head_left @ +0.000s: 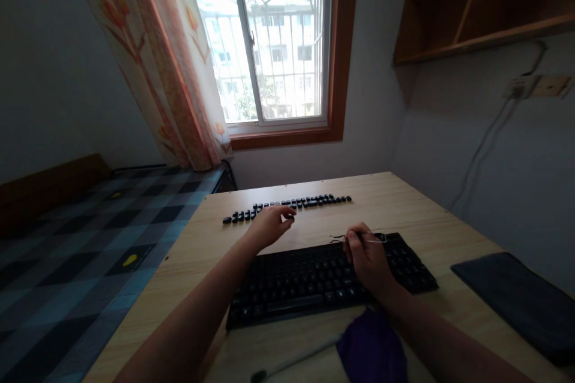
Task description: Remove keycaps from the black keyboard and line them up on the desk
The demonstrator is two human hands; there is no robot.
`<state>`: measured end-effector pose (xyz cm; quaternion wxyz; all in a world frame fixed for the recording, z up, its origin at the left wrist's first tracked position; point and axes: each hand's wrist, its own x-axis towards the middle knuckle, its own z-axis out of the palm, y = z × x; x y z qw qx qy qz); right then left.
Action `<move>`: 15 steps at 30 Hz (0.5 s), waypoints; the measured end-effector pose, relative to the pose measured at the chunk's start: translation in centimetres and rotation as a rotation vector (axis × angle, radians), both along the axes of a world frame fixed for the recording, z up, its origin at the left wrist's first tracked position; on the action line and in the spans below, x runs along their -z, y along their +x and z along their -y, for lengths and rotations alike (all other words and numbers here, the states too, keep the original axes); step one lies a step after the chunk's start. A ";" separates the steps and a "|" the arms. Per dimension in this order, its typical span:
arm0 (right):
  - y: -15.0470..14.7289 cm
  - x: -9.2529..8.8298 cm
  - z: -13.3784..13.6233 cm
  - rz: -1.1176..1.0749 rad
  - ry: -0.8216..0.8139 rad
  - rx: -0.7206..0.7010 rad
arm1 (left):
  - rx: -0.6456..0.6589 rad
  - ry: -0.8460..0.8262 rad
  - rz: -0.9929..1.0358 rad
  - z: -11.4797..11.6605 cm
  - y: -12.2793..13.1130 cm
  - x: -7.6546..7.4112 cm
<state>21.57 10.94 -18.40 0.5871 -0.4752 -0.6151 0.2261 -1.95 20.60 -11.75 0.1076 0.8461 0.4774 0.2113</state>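
My left hand is over the far side of the table, thumb and forefinger pinched on a small black keycap. Just beyond it, loose black keycaps lie in rows near the table's back edge. In my right hand is a thin wire keycap puller, its prongs pointing left and a wire loop sticking out to the right. That hand is above the right part of a black keyboard. Several keys at the keyboard's far side are hard to make out in the dim light.
A purple cloth and a thin stick with a dark tip lie in front of the keyboard. On the right is a dark flat pouch. A bed with a checked cover adjoins the left side of the wooden table.
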 end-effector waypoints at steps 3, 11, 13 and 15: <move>0.0 0.1 0.0 0.044 0.003 -0.013 | -0.058 0.002 -0.035 -2.1 -2.0 1.2; 0.2 -0.3 0.3 0.123 0.056 -0.023 | -0.153 0.052 0.043 -3.6 -4.2 0.6; 0.3 -0.5 0.3 0.158 0.080 -0.030 | -0.140 0.081 -0.007 -3.8 -4.1 0.5; 0.3 -0.7 0.2 0.187 0.104 -0.036 | -0.121 0.101 -0.099 -4.1 -3.8 0.8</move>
